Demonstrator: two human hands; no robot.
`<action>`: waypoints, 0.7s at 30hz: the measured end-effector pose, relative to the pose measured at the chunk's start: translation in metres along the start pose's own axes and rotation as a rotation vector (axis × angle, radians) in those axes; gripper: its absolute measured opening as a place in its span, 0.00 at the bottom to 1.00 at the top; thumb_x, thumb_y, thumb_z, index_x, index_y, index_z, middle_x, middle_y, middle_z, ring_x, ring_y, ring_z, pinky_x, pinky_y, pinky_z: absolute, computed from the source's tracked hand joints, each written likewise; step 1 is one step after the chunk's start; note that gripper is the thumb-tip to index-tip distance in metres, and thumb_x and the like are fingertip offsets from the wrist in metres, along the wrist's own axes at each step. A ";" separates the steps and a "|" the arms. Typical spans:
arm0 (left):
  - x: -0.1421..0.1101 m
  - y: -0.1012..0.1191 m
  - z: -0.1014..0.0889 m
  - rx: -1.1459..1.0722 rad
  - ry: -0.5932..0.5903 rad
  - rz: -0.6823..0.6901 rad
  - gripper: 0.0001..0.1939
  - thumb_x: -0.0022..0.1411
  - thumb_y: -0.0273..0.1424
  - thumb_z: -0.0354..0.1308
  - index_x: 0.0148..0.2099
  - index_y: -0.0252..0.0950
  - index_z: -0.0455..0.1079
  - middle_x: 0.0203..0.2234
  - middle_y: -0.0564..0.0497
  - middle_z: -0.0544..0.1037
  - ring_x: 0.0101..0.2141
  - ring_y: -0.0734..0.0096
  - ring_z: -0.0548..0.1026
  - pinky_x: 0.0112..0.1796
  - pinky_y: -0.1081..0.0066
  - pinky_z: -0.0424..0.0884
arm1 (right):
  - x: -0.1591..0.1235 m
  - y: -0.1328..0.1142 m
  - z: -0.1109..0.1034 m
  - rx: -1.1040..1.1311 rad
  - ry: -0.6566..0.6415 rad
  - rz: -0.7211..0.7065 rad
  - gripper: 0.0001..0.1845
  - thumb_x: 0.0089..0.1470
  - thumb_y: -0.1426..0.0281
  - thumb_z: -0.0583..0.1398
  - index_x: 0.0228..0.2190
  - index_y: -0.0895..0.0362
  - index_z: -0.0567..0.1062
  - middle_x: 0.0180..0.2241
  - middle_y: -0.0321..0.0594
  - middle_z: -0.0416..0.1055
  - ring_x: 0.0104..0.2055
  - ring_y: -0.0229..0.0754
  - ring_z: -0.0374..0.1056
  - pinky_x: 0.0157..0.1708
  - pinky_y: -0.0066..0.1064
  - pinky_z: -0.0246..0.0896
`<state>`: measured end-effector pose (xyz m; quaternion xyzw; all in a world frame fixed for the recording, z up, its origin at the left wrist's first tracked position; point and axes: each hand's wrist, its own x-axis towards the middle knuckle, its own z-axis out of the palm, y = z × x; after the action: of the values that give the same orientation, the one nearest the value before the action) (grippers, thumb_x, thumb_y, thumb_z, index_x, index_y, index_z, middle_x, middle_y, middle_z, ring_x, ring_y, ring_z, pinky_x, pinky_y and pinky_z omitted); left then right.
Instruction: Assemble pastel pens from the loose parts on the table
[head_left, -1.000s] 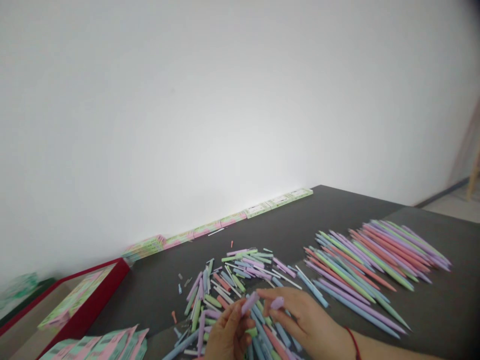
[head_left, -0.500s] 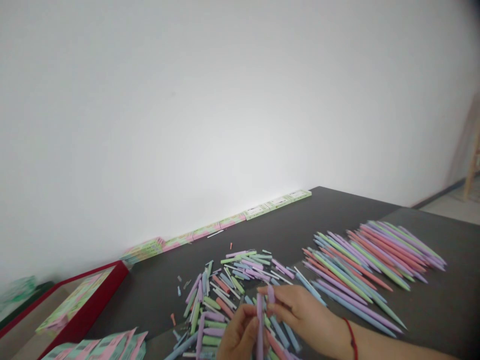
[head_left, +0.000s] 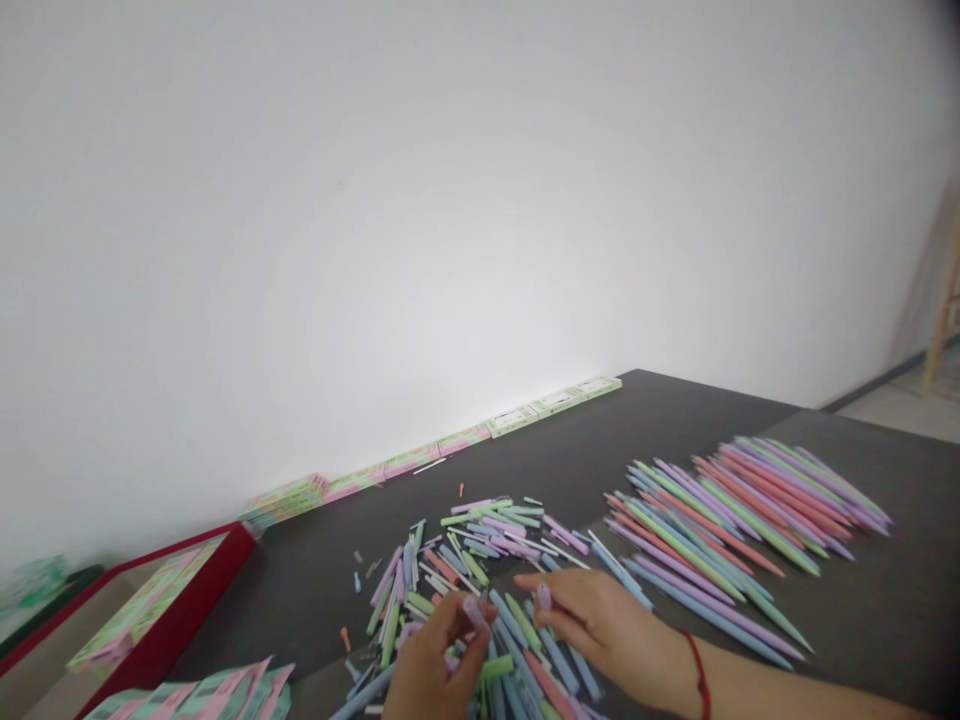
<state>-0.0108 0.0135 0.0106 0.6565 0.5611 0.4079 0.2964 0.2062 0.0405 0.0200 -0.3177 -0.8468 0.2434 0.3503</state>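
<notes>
My left hand [head_left: 431, 665] is closed around a purple pen barrel [head_left: 475, 612] whose end shows between thumb and fingers; the rest of it is hidden. To its right, my right hand [head_left: 611, 632], with a red cord at the wrist, pinches a short purple pen piece [head_left: 544, 597] between thumb and forefinger. The two purple pieces are apart. Both hands are over a loose pile of pen parts [head_left: 517, 625] in purple, green, blue and coral, with thin white sticks mixed in.
Whole pastel pens [head_left: 712, 550] lie in slanting rows on the dark table [head_left: 555, 460] at right. Printed flat boxes [head_left: 412, 460] line the wall. A red-sided box [head_left: 217, 570] with a printed box inside stands at left, near pink and teal packets [head_left: 217, 690].
My left hand has moved left, away from my right hand, and the purple barrel it held upright now tilts. My right hand stays nearly in place with its short piece.
</notes>
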 end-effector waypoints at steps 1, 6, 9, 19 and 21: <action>-0.001 0.001 0.000 0.058 0.003 0.020 0.06 0.56 0.35 0.53 0.34 0.40 0.68 0.32 0.51 0.79 0.36 0.64 0.76 0.39 0.70 0.68 | 0.000 -0.003 -0.002 0.019 -0.002 -0.020 0.15 0.60 0.68 0.52 0.46 0.55 0.72 0.46 0.43 0.73 0.47 0.43 0.68 0.48 0.30 0.58; -0.008 0.005 0.006 0.334 -0.010 0.113 0.07 0.58 0.30 0.49 0.36 0.42 0.68 0.30 0.53 0.78 0.34 0.65 0.75 0.36 0.69 0.66 | 0.001 -0.023 -0.012 0.233 0.101 -0.004 0.11 0.60 0.67 0.53 0.37 0.55 0.74 0.36 0.40 0.76 0.37 0.38 0.71 0.40 0.26 0.63; -0.012 0.004 0.011 0.432 0.008 0.170 0.08 0.58 0.29 0.49 0.36 0.43 0.68 0.29 0.54 0.78 0.33 0.64 0.75 0.35 0.69 0.65 | 0.001 -0.032 -0.017 0.396 0.172 0.017 0.10 0.60 0.68 0.52 0.37 0.56 0.72 0.31 0.37 0.75 0.31 0.35 0.71 0.34 0.23 0.63; -0.014 -0.002 0.019 0.630 -0.022 0.228 0.08 0.56 0.25 0.51 0.35 0.42 0.68 0.28 0.53 0.79 0.32 0.62 0.75 0.33 0.69 0.65 | 0.003 -0.038 -0.020 0.299 0.122 -0.092 0.08 0.59 0.74 0.52 0.33 0.56 0.72 0.35 0.37 0.73 0.36 0.34 0.69 0.39 0.23 0.61; -0.014 -0.002 0.019 0.649 -0.024 0.223 0.08 0.55 0.24 0.52 0.36 0.42 0.68 0.28 0.53 0.79 0.32 0.62 0.75 0.33 0.69 0.65 | 0.003 -0.038 -0.019 0.288 0.123 -0.077 0.08 0.59 0.74 0.52 0.33 0.56 0.71 0.34 0.36 0.74 0.36 0.34 0.70 0.39 0.23 0.61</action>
<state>0.0047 0.0016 -0.0032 0.7786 0.5829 0.2303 0.0319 0.2049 0.0207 0.0578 -0.2458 -0.7915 0.3289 0.4527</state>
